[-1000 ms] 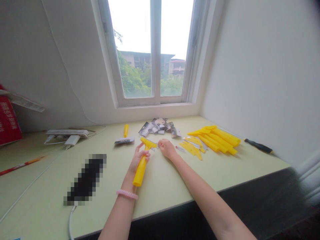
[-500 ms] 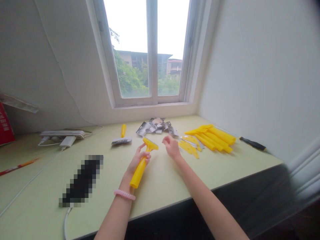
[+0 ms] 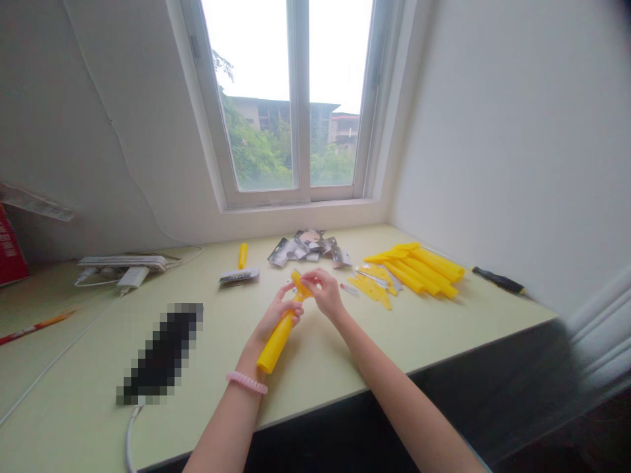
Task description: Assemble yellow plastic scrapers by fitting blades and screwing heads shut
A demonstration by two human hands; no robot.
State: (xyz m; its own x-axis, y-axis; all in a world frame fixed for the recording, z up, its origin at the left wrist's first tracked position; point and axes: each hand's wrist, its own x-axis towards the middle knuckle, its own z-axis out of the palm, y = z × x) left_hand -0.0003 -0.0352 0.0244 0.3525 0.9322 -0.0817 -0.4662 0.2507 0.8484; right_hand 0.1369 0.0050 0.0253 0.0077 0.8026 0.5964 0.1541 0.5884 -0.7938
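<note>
My left hand (image 3: 274, 316) is wrapped round the neck of a yellow scraper (image 3: 276, 343), whose thick handle tilts down toward me. The wide scraper head points away from me. My right hand (image 3: 324, 293) is closed in a pinch at the head's right side, fingertips touching it. Whatever those fingertips hold, if anything, is too small to make out. Just right of this hand lies a small screwdriver (image 3: 349, 288) with a red end. Beyond it are flat yellow plates (image 3: 371, 289) and grey blades, beside a pile of yellow scraper handles (image 3: 424, 270).
Printed cards (image 3: 308, 249) are heaped below the window. A packaged piece (image 3: 240, 276) and a yellow handle (image 3: 242, 256) lie at the back left. A black-handled tool (image 3: 497, 280) rests by the right wall. Left are a power strip (image 3: 123, 264), a pixelated dark object (image 3: 165, 355) and cables.
My right hand has moved left from above the table onto the scraper head. The small screwdriver now shows beside it. My left hand keeps its hold on the scraper.
</note>
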